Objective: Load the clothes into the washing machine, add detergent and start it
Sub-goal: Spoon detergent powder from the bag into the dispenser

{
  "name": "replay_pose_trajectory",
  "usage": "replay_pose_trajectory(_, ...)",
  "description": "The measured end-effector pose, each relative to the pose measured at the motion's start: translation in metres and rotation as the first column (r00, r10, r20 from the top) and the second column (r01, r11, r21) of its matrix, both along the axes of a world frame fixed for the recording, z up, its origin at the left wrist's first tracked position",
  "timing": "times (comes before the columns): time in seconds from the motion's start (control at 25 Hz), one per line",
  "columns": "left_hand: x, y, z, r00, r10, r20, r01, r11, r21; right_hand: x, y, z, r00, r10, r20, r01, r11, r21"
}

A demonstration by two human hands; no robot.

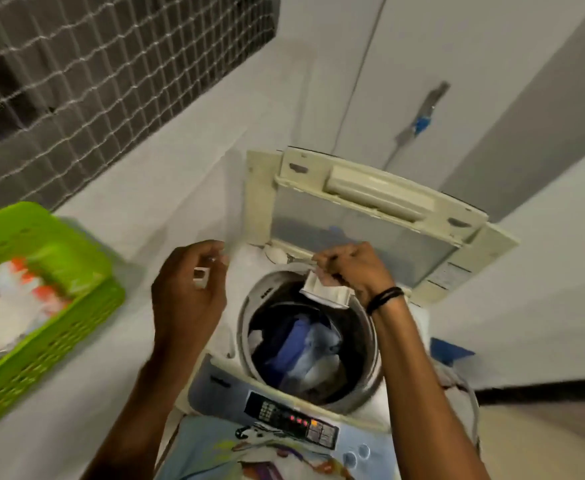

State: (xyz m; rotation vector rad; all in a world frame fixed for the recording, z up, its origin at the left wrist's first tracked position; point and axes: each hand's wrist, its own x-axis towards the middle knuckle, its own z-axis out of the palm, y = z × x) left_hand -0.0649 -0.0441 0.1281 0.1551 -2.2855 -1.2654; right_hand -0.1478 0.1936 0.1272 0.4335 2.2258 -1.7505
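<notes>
White sachet (pixel 325 292) pinched in my right hand (pixel 351 271), held over the far rim of the drum (pixel 364 341). Left hand (pixel 189 292) is raised beside it over the washing machine's (pixel 221 341) left edge, fingers curled round a small white scrap (pixel 201 271); too blurred to say what it is. Clothes (pixel 305 351), blue and pale, sit at the bottom of the drum. Lid (pixel 370 209) is folded up behind. Control panel (pixel 291 420) at the near edge, red lights lit. Green basket (pixel 41 299) sits on the bench (pixel 145 209) to the left, well apart from the washing machine, white and orange laundry (pixel 17 299) inside.
</notes>
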Motion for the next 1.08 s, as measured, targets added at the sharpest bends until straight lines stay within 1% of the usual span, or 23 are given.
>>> replay_pose_trajectory(0.08,-0.027,0.026,-0.031,0.990,-0.102,0.096,0.103,0.995,-0.007,-0.004,0.035,-0.034,0.991,-0.117,0.065,0.113,0.991,0.069)
replay_pose_trajectory(0.16,-0.056,0.052,-0.067,0.949,-0.190,0.250,0.190,0.981,0.025,-0.011,0.067,-0.069,0.976,-0.204,0.077,0.186,0.963,0.197)
replay_pose_trajectory(0.28,-0.091,0.087,-0.126,0.829,-0.253,0.499,0.255,0.965,0.065,-0.020,0.099,-0.122,0.964,-0.240,0.114,0.169,0.885,0.433)
replay_pose_trajectory(0.36,-0.106,0.108,-0.164,0.764,-0.265,0.589,0.308,0.951,0.028,-0.021,0.103,-0.146,0.948,-0.284,0.143,0.180,0.850,0.495)
replay_pose_trajectory(0.44,-0.116,0.125,-0.191,0.709,-0.285,0.645,0.344,0.938,0.037,-0.018,0.095,-0.158,0.941,-0.301,0.154,0.178,0.829,0.531)
replay_pose_trajectory(0.52,-0.120,0.137,-0.208,0.661,-0.302,0.687,0.382,0.923,0.037,-0.012,0.083,-0.171,0.967,-0.220,0.126,0.111,0.813,0.572)
replay_pose_trajectory(0.6,-0.122,0.144,-0.222,0.621,-0.301,0.723,0.432,0.902,0.004,-0.005,0.072,-0.182,0.990,-0.122,0.077,0.053,0.805,0.590)
replay_pose_trajectory(0.68,-0.122,0.147,-0.227,0.604,-0.295,0.740,0.445,0.896,-0.006,0.005,0.064,-0.188,0.999,-0.036,0.040,0.004,0.783,0.623)
replay_pose_trajectory(0.72,-0.122,0.147,-0.230,0.611,-0.293,0.736,0.443,0.897,-0.010,0.008,0.062,-0.191,1.000,-0.006,-0.006,0.009,0.772,0.636)
replay_pose_trajectory(0.8,-0.122,0.147,-0.231,0.620,-0.290,0.729,0.441,0.897,-0.018,0.014,0.059,-0.193,0.993,-0.004,-0.118,0.078,0.776,0.626)
replay_pose_trajectory(0.84,-0.122,0.147,-0.231,0.621,-0.288,0.729,0.441,0.897,-0.021,0.015,0.057,-0.193,0.989,-0.011,-0.145,0.101,0.771,0.629)
replay_pose_trajectory(0.96,-0.121,0.145,-0.229,0.622,-0.301,0.723,0.452,0.892,-0.018,0.013,0.054,-0.192,0.981,-0.034,-0.192,0.150,0.757,0.636)
replay_pose_trajectory(1.04,-0.121,0.145,-0.224,0.629,-0.307,0.714,0.444,0.896,-0.005,0.009,0.055,-0.191,0.971,-0.096,-0.217,0.215,0.742,0.635)
replay_pose_trajectory(1.08,-0.120,0.144,-0.221,0.636,-0.312,0.706,0.436,0.900,0.005,0.006,0.056,-0.191,0.964,-0.156,-0.216,0.259,0.732,0.630)
